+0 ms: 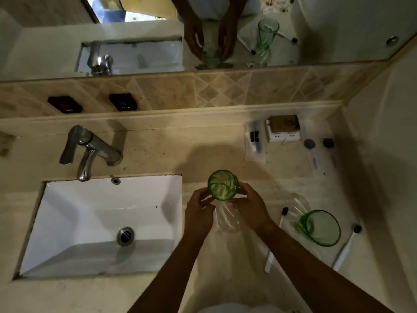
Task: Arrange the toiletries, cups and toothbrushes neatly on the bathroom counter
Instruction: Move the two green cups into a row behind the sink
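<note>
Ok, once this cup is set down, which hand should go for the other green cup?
Right. The right hand is nearer the second green cup, which stands on the counter to its right; the left hand would have to cross over.

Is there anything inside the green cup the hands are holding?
Looking down into the green cup, only its swirled glass walls and base show; it appears empty. Both the left hand and right hand grip its lower body, which hides what is under it.

Both forearms are bare, with no sleeves, watch or rings showing. A white garment (pixel 239 308) covers the torso.
</note>
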`<state>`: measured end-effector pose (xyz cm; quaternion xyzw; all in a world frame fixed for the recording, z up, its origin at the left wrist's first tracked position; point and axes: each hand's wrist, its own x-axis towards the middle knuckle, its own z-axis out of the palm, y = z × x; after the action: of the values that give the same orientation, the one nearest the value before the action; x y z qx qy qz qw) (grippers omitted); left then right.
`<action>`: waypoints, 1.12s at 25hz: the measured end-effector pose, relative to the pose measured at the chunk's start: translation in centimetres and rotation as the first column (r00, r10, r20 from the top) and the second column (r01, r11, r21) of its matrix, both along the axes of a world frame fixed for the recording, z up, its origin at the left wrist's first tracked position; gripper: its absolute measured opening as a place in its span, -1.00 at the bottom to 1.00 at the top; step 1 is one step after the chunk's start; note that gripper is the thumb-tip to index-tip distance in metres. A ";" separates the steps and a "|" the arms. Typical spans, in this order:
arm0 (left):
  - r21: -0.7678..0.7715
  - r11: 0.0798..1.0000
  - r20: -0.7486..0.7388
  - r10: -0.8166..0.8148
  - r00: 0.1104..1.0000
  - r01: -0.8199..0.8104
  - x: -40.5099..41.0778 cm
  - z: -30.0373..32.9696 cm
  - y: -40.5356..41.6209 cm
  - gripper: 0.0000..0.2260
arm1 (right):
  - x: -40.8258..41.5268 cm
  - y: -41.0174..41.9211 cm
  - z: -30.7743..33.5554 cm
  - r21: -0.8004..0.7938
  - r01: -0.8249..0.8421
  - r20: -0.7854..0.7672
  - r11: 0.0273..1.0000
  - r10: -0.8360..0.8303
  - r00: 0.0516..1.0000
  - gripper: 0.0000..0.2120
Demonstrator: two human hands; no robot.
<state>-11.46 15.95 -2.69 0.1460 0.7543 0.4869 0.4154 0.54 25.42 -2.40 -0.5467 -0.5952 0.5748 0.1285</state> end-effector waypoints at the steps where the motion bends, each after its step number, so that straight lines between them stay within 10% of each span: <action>1: 0.001 1.000 -0.003 0.006 1.000 -0.006 -0.6 0.0 1.1 -0.58 | -0.7 1.0 -0.2 -0.007 0.011 -0.006 1.000 -0.011 1.000 -0.50; 28: 0.141 0.988 0.096 0.042 0.994 -0.055 -8.2 -1.4 17.1 -0.45 | -9.5 15.7 -2.9 0.029 0.180 -0.122 0.983 -0.176 0.977 -0.54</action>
<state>-19.71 33.10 -4.11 0.1341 0.7006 0.5561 0.4265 -9.01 41.17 -5.28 -0.5600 -0.5465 0.5804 0.2254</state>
